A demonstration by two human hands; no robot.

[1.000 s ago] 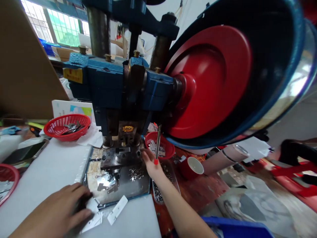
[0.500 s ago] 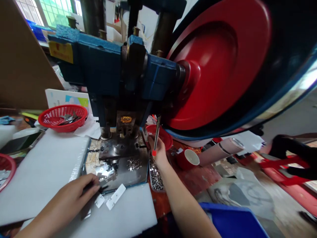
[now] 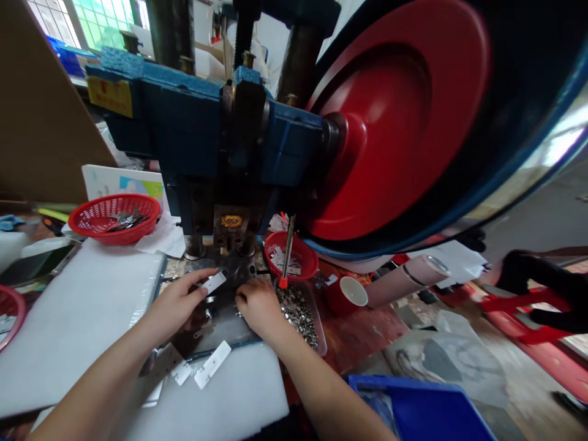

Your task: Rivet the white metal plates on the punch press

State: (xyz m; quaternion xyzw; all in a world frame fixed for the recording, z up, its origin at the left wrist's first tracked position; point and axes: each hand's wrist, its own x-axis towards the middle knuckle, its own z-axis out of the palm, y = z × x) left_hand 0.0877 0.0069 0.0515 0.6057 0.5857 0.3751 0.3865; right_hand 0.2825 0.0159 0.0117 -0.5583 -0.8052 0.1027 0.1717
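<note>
My left hand [image 3: 186, 300] pinches a small flat silver metal plate [image 3: 214, 282] between thumb and fingers, just in front of the press's tooling [image 3: 232, 236]. My right hand [image 3: 261, 304] rests on the steel bed plate [image 3: 229, 334], fingers curled down where small metal pieces lie. Its fingertips are partly hidden, so what they grip cannot be made out. Close beside that hand stands a metal rod with a red tip [image 3: 283, 282]. A clear tray of small shiny metal parts [image 3: 301, 315] is right of it. More flat metal plates [image 3: 212, 364] lie on white foam in front.
The blue press [image 3: 184, 116] with its large red wheel [image 3: 390, 141] towers over the bench. A red basket [image 3: 114, 236] holds metal pieces at left; a red bowl [image 3: 307, 269] holds plates behind the tray. A red cup [image 3: 337, 300], pink bottle [image 3: 407, 282] and blue bin [image 3: 427, 407] are right.
My left hand has moved up and right, bringing a metal plate to the press. My right hand has come from the red bowl beside the rod down-left onto the bed plate.
</note>
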